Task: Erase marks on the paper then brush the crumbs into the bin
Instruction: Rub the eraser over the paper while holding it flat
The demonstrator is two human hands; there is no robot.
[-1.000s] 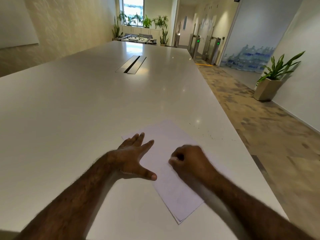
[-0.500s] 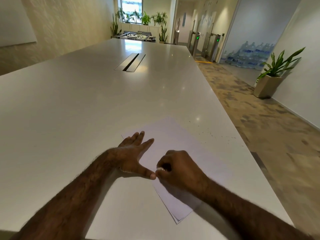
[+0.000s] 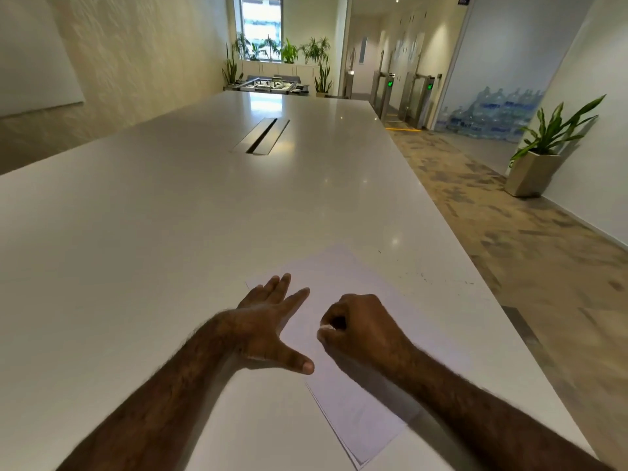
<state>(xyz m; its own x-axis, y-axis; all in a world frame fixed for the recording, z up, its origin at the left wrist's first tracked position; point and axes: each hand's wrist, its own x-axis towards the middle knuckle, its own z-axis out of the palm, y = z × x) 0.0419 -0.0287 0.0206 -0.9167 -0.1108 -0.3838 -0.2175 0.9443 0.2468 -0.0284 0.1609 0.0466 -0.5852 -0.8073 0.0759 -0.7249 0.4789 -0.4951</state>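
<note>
Since a moment ago, the right hand [image 3: 360, 329] slid away from the left thumb. It is curled shut on a small white eraser [image 3: 327, 328], I think. The left hand [image 3: 268, 326] lies flat and open, pinning the paper [image 3: 339, 270] near the table [image 3: 170, 215] edge. Hard rubbing could crease it. Crumbs [image 3: 421, 275] might fall. One table, about two sheets, two hands, no bin seen.
</note>
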